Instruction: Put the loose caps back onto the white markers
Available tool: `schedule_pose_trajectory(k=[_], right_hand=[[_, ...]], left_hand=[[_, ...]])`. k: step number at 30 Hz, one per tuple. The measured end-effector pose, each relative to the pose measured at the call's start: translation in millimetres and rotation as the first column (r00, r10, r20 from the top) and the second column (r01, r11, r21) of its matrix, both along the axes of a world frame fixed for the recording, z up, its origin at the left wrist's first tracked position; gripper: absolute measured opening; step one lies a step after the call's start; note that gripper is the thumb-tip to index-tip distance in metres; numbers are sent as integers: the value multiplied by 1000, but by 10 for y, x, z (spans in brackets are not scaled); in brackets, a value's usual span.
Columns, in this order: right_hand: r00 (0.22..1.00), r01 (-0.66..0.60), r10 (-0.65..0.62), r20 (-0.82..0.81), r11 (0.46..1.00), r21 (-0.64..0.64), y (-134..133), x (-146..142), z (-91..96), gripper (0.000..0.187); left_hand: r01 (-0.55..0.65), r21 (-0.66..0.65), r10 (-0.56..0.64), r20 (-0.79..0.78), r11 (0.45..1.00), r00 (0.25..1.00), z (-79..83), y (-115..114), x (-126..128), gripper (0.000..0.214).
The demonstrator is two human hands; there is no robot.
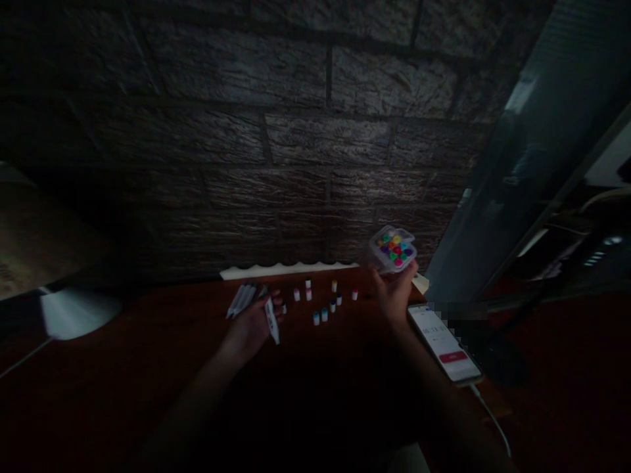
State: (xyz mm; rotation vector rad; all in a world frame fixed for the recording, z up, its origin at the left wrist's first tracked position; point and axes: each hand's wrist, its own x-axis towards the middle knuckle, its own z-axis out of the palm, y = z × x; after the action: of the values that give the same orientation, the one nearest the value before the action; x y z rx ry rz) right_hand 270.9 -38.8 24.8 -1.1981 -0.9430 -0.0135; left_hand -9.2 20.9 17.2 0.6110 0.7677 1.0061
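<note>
In the dim head view, my left hand (251,328) is closed around a white marker (271,320), which points down toward me. Beside it, several more white markers (241,300) lie side by side on the dark wooden table (167,355). My right hand (396,295) grips a clear plastic case (393,248) from below, lifted above the table's right part. Round coloured ends of several markers show in the case's opening. Between my hands, several small caps (324,315) in blue, pink, yellow and dark tones with white parts stand scattered on the table.
A phone (446,345) with a lit screen lies at the right edge, a white cable (493,420) running from it. A lamp (73,312) stands at the left. Behind the table rises a brick-patterned wall (325,144), with a pale wavy strip (290,269) along its foot.
</note>
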Motion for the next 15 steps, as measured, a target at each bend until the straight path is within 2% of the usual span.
schedule_pose_trajectory(k=[3,6,9,13,15], right_hand=[[992,126,-125,14,992,-31,49,237,-86,72],[979,204,-197,56,963,-176,108,347,-255,73],[981,193,-180,72,937,-292,170,354,-411,73],[984,171,-137,118,918,-358,255,374,-556,73],[987,118,-68,143,919,-376,302,406,-623,73]], left_hand=[[36,31,-37,21,999,999,-5,-39,27,18],[130,99,-138,80,987,987,-34,-68,44,12],[198,168,-217,104,966,970,-72,-75,35,9],[225,225,-251,94,948,963,-92,-82,8,11],[235,243,-263,88,941,961,-92,-94,4,11]])
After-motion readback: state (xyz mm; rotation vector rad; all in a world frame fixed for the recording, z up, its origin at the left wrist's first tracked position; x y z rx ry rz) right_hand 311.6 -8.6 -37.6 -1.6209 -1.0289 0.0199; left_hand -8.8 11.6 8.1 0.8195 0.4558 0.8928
